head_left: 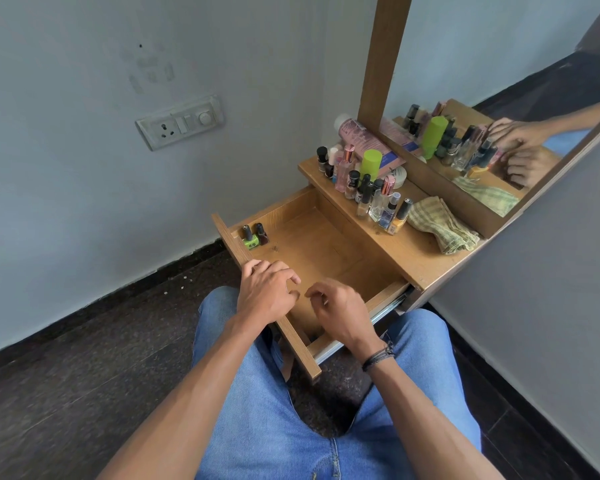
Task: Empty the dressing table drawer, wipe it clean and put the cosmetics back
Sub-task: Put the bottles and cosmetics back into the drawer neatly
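The wooden drawer (329,247) is pulled out over my knees. Two nail polish bottles stand in its far left corner, a green one (250,237) and a dark one (262,233). My left hand (267,292) rests on the drawer's front panel (236,247) with relaxed fingers. My right hand (340,313) hovers over the near part of the drawer, fingers loosely curled, holding nothing. Several cosmetics bottles (368,188) stand on the dressing table top (416,251), among them a lime-green capped one (371,162). A yellow-green checked cloth (440,225) lies to their right.
A mirror (499,126) in a wooden frame rises behind the table top and reflects the bottles and hands. A switchboard (179,121) sits on the wall at left. Dark stone floor (84,358) lies to the left of my knees.
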Demonstrator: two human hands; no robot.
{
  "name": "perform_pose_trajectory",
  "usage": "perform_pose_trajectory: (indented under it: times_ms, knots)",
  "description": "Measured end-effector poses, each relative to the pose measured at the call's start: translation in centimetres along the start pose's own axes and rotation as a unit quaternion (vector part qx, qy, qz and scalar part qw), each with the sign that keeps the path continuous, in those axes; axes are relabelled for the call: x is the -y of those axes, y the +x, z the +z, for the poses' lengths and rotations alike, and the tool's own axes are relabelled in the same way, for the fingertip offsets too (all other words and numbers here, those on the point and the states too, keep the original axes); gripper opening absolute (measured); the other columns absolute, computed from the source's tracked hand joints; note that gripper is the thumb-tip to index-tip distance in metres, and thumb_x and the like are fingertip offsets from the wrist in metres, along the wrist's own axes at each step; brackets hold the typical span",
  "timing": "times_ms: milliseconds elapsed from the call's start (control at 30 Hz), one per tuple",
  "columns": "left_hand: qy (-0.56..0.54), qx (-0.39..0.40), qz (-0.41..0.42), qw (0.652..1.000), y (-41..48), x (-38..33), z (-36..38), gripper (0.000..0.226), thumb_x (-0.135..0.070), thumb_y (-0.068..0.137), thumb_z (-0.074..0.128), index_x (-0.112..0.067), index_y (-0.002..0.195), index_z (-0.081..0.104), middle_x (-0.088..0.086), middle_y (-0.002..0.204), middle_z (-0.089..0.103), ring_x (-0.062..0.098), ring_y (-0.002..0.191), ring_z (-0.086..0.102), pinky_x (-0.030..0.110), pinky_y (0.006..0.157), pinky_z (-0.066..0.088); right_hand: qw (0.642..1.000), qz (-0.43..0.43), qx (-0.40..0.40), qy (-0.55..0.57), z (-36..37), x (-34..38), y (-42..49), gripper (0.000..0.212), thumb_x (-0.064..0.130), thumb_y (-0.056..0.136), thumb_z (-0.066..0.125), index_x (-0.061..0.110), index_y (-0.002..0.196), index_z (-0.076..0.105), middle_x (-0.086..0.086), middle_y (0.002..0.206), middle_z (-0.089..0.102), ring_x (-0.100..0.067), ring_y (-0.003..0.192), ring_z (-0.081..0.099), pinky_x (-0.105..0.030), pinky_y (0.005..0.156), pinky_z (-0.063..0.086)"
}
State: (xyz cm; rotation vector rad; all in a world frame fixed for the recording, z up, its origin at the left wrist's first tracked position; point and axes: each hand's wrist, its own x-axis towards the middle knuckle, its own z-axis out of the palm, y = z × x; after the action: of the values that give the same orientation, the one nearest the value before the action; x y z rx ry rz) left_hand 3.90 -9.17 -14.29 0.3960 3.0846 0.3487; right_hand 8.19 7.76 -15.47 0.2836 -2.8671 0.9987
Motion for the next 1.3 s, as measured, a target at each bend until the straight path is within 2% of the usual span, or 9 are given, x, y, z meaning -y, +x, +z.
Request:
perform_pose_trajectory:
  times_ms: [100,200,300,500,667,800,1000,1100,1300]
  knots:
    - [-0.024,0.028,0.003,0.999,0.4,0.0,-0.6,0.028,-0.050,0.086,0.067,-0.041,0.113,0.065,-0.022,0.124,0.053,0.007,0.114,0.051,0.035,0.106,0.019,0.991,0.014,-0.124,0.039,-3.5,-0.3,1.5,0.021,0.003,0.096,0.055,0.016,0.096,0.072,0.007,0.096,0.067,-0.004,0.077,0.063,-0.020,0.070,0.056]
    - [-0.070,0.037,-0.004,0.997,1.1,-0.5,-1.5,0.027,-0.045,0.088,0.067,-0.040,0.115,0.064,-0.020,0.131,0.048,0.009,0.123,0.044,0.040,0.106,0.021,0.957,0.068,-0.272,0.075,-8.0,-1.9,3.8,0.022,0.001,0.091,0.060,0.015,0.105,0.068,0.002,0.106,0.063,-0.011,0.084,0.062,-0.031,0.075,0.059]
    - [-0.087,0.039,-0.005,0.995,1.6,-1.1,-2.2,0.026,-0.045,0.090,0.066,-0.040,0.115,0.063,-0.018,0.134,0.047,0.010,0.127,0.040,0.041,0.105,0.025,0.919,0.145,-0.344,0.126,-11.4,-4.0,6.0,0.033,0.008,0.086,0.068,0.013,0.118,0.060,0.001,0.114,0.051,-0.017,0.096,0.058,-0.039,0.088,0.056]
    - [-0.115,0.061,-0.008,0.991,1.2,-1.3,-2.1,0.026,-0.040,0.090,0.069,-0.037,0.115,0.063,-0.016,0.135,0.046,0.013,0.129,0.037,0.042,0.106,0.027,0.932,0.148,-0.310,0.118,-13.1,-6.3,7.6,0.068,0.037,0.077,0.084,0.020,0.133,0.050,0.003,0.124,0.047,-0.019,0.106,0.056,-0.042,0.095,0.053]
    - [-0.142,0.053,-0.006,0.988,0.6,-0.8,-1.7,0.026,-0.035,0.088,0.071,-0.034,0.114,0.066,-0.014,0.136,0.045,0.016,0.128,0.035,0.045,0.109,0.033,0.952,0.126,-0.249,0.123,-12.9,-6.1,7.7,0.065,0.046,0.077,0.085,0.022,0.132,0.059,0.002,0.130,0.060,-0.019,0.117,0.057,-0.046,0.099,0.052]
    - [-0.171,0.049,-0.011,0.984,0.6,-0.5,-1.6,0.027,-0.033,0.086,0.072,-0.034,0.112,0.067,-0.014,0.136,0.046,0.015,0.127,0.034,0.045,0.106,0.040,0.959,0.109,-0.234,0.116,-12.8,-5.2,7.5,0.069,0.052,0.075,0.084,0.019,0.131,0.062,-0.002,0.132,0.063,-0.017,0.120,0.056,-0.034,0.100,0.046]
    - [-0.175,0.036,-0.030,0.984,1.2,-1.6,-1.9,0.030,-0.036,0.088,0.071,-0.038,0.117,0.064,-0.016,0.139,0.045,0.015,0.132,0.033,0.045,0.110,0.030,0.964,0.110,-0.237,0.048,-11.6,-4.8,8.1,0.065,0.045,0.075,0.086,0.023,0.130,0.059,-0.004,0.126,0.058,-0.022,0.115,0.051,-0.037,0.097,0.045]
    - [-0.186,0.048,-0.023,0.981,2.0,-2.9,-2.2,0.035,-0.035,0.091,0.069,-0.034,0.124,0.060,-0.015,0.139,0.046,0.016,0.133,0.035,0.039,0.105,0.033,0.962,0.116,-0.244,0.040,-10.8,-5.1,7.9,0.060,0.034,0.079,0.084,0.021,0.131,0.057,-0.003,0.125,0.057,-0.022,0.112,0.052,-0.038,0.097,0.046]
    - [-0.222,0.060,-0.010,0.973,4.0,-5.7,-2.6,0.051,-0.033,0.093,0.067,-0.030,0.140,0.048,-0.009,0.149,0.041,0.019,0.137,0.038,0.047,0.110,0.038,0.957,0.109,-0.259,0.076,-10.2,-5.9,7.2,0.054,0.011,0.086,0.073,0.020,0.133,0.047,-0.005,0.117,0.061,-0.024,0.101,0.056,-0.045,0.087,0.051]
